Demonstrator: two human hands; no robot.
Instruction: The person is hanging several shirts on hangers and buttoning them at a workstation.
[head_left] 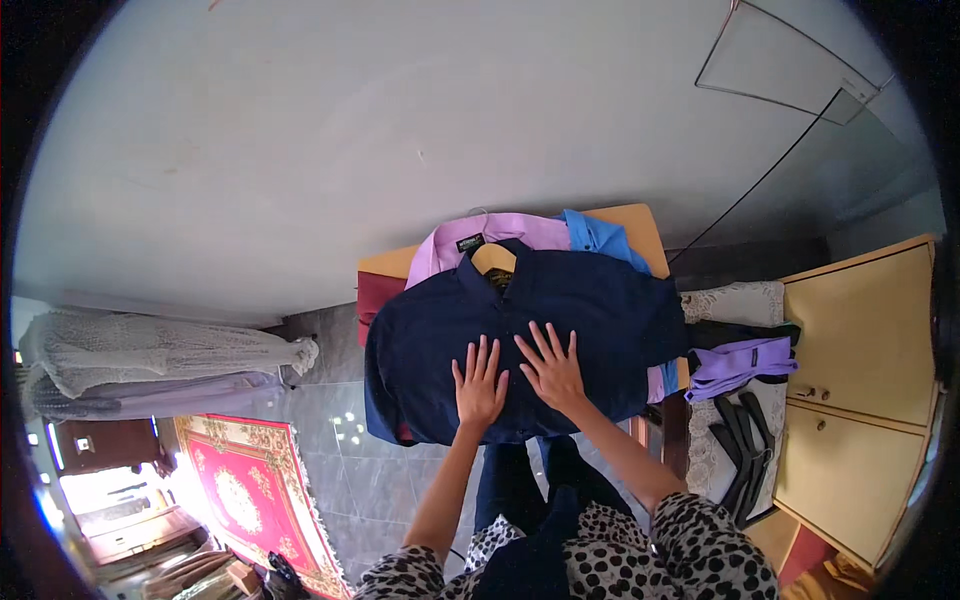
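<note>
Two forearms in spotted sleeves (690, 545) are seen coming up from the lower edge. The left hand (480, 385) is laid flat on the navy shirt (590, 310), its fingers (482, 352) spread wide and straight, with nothing gripped. Just beside it, the right hand (553, 370) is pressed flat on the same shirt, its fingers (545, 338) likewise fanned out and closed on nothing. The navy shirt is spread front-up over a pile of other clothes on the desk (640, 225), its collar turned away from the person and a wooden hanger (494, 257) seen inside the collar. Under the navy shirt a pink shirt (500, 232) is seen past the collar, a blue shirt (600, 237) beyond its right shoulder, and a dark red garment (378, 295) at its left edge. To the right of the navy shirt a purple shirt (740, 362) is folded, with a lace cloth (740, 300) just beyond it and black hangers (742, 450) nearer the person. Further right of these a pale yellow cabinet (860, 400) is placed. Well to the left of the navy shirt a red patterned rug (250, 490) is laid on the tiled floor (380, 470). Beyond the desk a pale wall (400, 120) is seen.
</note>
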